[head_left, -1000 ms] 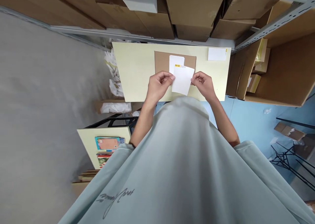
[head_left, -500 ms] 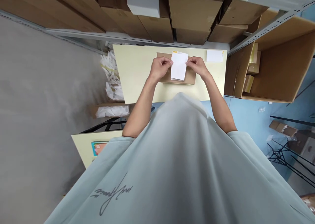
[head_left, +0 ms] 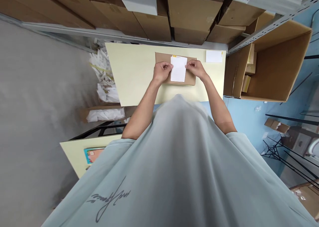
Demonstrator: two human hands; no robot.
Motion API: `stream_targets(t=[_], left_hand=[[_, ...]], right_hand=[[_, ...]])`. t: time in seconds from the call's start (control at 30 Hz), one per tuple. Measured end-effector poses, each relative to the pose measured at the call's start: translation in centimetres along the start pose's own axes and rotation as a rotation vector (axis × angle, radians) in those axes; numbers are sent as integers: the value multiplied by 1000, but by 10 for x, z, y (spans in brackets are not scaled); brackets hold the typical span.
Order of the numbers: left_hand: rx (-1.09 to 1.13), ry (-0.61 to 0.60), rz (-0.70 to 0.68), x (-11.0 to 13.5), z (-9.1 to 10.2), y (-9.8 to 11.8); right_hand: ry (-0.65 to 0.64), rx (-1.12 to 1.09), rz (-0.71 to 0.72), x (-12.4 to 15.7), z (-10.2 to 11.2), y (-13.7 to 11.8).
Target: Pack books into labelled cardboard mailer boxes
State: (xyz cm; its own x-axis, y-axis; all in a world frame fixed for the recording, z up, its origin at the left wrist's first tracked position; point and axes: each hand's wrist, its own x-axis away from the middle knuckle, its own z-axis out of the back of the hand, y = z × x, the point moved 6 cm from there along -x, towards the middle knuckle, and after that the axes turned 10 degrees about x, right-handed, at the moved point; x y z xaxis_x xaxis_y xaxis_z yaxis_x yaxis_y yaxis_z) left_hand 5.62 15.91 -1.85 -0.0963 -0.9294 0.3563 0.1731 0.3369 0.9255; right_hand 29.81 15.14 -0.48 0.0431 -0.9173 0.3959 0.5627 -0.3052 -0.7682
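Observation:
A flat brown cardboard parcel [head_left: 161,57] lies on the pale yellow table [head_left: 134,74]. A white label sheet [head_left: 178,68] with a small yellow mark at its top edge rests on the parcel. My left hand [head_left: 161,71] pinches the sheet's left edge, fingers curled. At the sheet's right edge my right hand [head_left: 196,68] pinches it the same way. Both hands sit on the parcel.
Another white label [head_left: 213,56] lies at the table's far right corner. Shelves with brown cartons [head_left: 194,11] stand behind the table. A big open carton [head_left: 276,67] is on the right, white plastic bags [head_left: 103,77] on the left, a lower table with books [head_left: 92,154] near left.
Both hands carried the white sheet away from my body and laid it down on the brown parcel. It covers the smaller white slip seen there before.

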Motion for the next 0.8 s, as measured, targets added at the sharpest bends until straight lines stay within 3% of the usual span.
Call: stream_targets(t=[0.4, 0.8], left_hand=[[-41, 28, -23, -1, -1, -13], [-136, 96, -35, 16, -3, 2]], right_hand=[[16, 53, 33, -6, -11, 18], [132, 199, 19, 7, -16, 11]])
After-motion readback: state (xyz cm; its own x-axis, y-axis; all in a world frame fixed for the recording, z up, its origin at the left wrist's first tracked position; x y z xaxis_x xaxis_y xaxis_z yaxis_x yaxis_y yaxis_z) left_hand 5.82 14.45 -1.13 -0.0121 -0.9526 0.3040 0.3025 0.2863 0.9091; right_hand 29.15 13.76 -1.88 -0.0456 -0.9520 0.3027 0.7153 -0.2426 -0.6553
